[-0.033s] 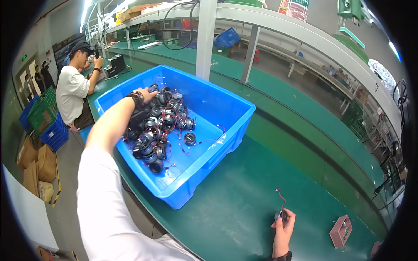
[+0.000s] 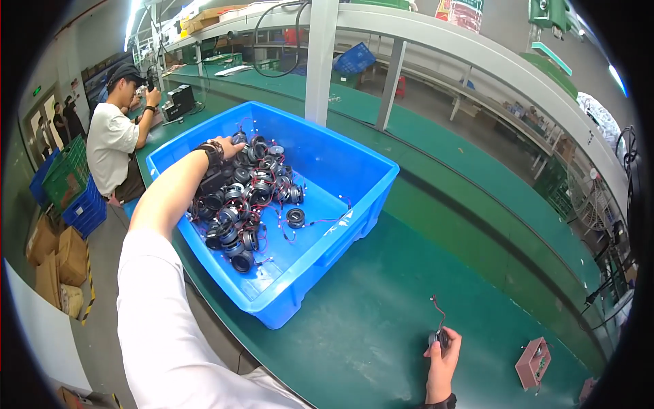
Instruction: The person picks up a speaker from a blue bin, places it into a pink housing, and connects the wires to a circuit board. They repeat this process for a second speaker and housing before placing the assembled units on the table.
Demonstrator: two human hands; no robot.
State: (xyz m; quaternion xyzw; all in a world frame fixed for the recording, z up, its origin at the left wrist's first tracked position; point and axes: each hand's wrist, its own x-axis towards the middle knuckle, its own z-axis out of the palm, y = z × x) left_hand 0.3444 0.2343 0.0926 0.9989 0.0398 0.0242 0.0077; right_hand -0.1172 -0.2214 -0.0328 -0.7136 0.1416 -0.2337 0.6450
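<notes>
Several small round black speakers with red and black wires lie heaped in a large blue plastic bin. My left hand reaches over the heap toward the bin's far left corner. Its fingers are closed on one speaker there, partly hidden by the hand. Over the green table at the lower right, my right hand pinches another speaker between thumb and fingers. A wire with a small white plug stands up from it. One loose speaker sits apart on the bin floor.
A small pinkish open box with parts inside rests on the green table right of my right hand. A grey post rises behind the bin. Farther left, a person sits working at the same bench.
</notes>
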